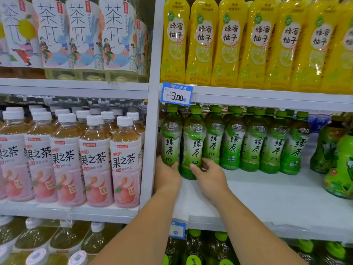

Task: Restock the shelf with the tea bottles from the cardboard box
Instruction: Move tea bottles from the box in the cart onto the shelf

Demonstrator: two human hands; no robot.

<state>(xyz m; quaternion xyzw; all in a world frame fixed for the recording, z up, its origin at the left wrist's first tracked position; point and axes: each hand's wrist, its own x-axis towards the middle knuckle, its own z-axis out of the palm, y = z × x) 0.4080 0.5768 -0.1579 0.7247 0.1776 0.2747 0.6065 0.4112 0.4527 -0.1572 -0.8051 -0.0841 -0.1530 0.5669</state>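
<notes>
Two green tea bottles stand at the left end of the white middle shelf (257,190). My left hand (167,175) grips the base of the leftmost green tea bottle (171,138), beside the shelf upright. My right hand (211,175) grips the lower part of the second green tea bottle (193,144), which stands a little forward of the row. Several more green tea bottles (254,144) line up to the right, further back. The cardboard box is out of view.
A white upright (152,111) divides the bays. Peach tea bottles (95,159) fill the left bay; yellow honey pomelo bottles (229,41) stand above. Larger green bottles (338,163) sit at the right. A blue price tag (176,94) hangs overhead. Bare shelf lies in front of the row.
</notes>
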